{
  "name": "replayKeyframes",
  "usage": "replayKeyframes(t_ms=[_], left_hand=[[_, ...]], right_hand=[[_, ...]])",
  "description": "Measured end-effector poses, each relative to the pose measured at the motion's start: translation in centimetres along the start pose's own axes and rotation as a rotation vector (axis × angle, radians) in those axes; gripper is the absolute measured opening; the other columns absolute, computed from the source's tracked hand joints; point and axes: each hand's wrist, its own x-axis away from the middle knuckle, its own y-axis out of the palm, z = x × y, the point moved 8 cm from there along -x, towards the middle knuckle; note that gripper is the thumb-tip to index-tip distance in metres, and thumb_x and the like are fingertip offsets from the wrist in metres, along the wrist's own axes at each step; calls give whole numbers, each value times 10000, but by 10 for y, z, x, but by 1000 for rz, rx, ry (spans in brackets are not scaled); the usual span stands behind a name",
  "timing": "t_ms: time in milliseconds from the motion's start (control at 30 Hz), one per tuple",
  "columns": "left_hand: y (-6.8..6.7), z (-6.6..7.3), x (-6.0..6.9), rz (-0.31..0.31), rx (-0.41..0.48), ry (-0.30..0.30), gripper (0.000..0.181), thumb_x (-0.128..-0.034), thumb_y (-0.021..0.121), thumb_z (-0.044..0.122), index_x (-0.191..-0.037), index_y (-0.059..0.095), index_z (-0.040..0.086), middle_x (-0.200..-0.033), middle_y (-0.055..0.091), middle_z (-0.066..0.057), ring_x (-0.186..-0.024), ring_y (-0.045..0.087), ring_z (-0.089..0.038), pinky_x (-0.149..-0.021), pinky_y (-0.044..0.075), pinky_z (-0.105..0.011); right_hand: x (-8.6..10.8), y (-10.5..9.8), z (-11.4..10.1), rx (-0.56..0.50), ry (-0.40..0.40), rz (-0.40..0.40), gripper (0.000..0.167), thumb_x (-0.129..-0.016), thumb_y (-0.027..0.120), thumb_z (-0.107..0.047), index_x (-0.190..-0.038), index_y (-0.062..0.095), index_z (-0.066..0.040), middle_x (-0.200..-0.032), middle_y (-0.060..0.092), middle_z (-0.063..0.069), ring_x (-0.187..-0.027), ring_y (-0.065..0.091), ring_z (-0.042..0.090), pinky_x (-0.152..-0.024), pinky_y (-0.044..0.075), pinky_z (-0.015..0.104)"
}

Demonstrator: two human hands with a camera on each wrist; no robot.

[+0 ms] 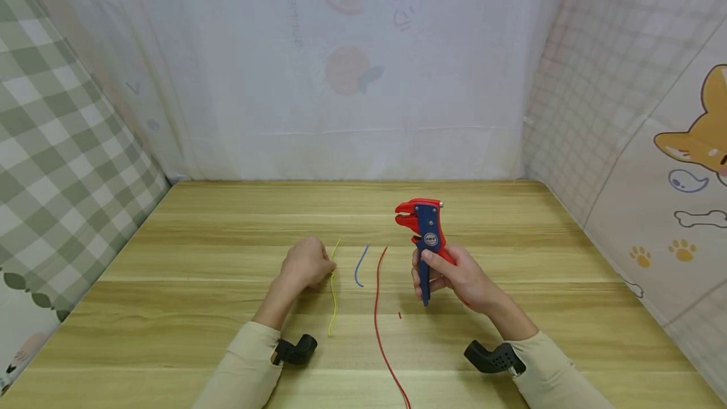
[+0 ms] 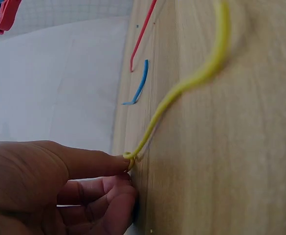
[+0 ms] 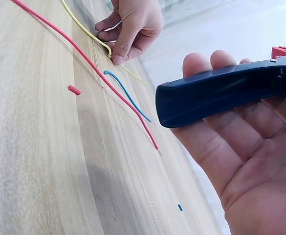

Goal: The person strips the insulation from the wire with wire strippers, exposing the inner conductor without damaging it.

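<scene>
Left of the frame's centre, the left hand [image 1: 307, 262] pinched the thin yellow plastic-coated wire [image 1: 334, 296] at a kink, which seemed worth smoothing straight. Right of centre, the right hand [image 1: 464, 275] gripped the red-and-blue pistol-shaped wire stripper [image 1: 430, 238], best kept level and steady.

Head view: wide, from above, facing forward and down over left hand [image 1: 307, 264], right hand [image 1: 462, 273], wooden table [image 1: 170, 308] and back curtain [image 1: 244, 81]. Left wrist view: close, rolled sideways, looking past left hand and yellow wire [image 2: 180, 88]; right wrist view: close, tilted, right hand and blue tool handle [image 3: 206, 98] up front, left hand farther off. Both wrist views share left hand, yellow wire, blue wire [image 2: 142, 83] and red wire [image 2: 142, 38].
</scene>
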Motion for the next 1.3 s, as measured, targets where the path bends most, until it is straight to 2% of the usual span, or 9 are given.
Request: replayKeyframes(t_ms=[167,300,433,533,600,800,900,1167,1300], left_hand=[[0,0,-1,3,7,14,527,-859,642,5,-441,388,200,-385,322,103,-327,331,-18,-375,221,-174],[-1,-2,0,-2,1,1,531,-906,674,62,-469,405,198,-416,311,104,-370,297,-29,-394,205,-183],[-9,-3,1,9,23,-10,357,-948,690,152,-620,548,155,-541,466,61,-493,407,-89,-463,286,-218],[-13,-2,0,19,107,-12,142,-960,669,149,-828,658,99,-686,631,-5,-595,570,-136,-537,404,-253],[-16,0,-1,28,192,10,71,-963,667,115,-960,702,54,-776,705,-53,-648,657,-171,-588,469,-267],[-26,16,4,23,396,107,211,-989,708,87,-1168,771,-5,-964,789,-153,-791,759,-296,-662,556,-268],[-34,27,9,48,426,147,194,-1000,726,123,-1158,794,33,-992,794,-145,-829,757,-328,-654,568,-283],[-54,54,26,198,439,268,123,-981,760,141,-1072,835,105,-844,771,-29,-624,687,-196,-549,545,-270],[-61,62,31,254,466,338,114,-974,761,112,-1054,840,93,-830,768,-49,-597,660,-260,-508,505,-245]], right_hand=[[-1,1,2,6,14,4,298,-1155,389,-162,-1103,543,87,-884,688,31,-751,752,160,-741,667,426],[0,1,2,10,19,6,281,-1154,392,-162,-1107,566,52,-888,686,32,-759,752,161,-748,667,423],[0,1,2,14,21,11,272,-1154,394,-166,-1106,577,28,-889,687,28,-762,753,159,-753,667,413],[0,0,2,16,22,16,310,-1154,393,-169,-1113,535,103,-888,688,23,-761,755,157,-754,666,408],[0,0,2,16,22,19,322,-1154,393,-170,-1117,519,124,-887,690,20,-762,756,155,-754,666,404],[0,-1,0,15,22,23,314,-1155,391,-168,-1123,517,118,-887,690,20,-766,757,156,-759,666,399],[0,-1,-1,19,19,24,309,-1154,394,-168,-1125,518,114,-889,689,23,-768,756,160,-758,666,399],[1,1,-2,22,1,4,270,-1150,397,-146,-1121,537,83,-899,686,23,-777,750,155,-758,666,398],[1,3,-2,17,-6,-19,258,-1146,405,-131,-1116,544,84,-900,693,31,-774,752,166,-758,666,406]])
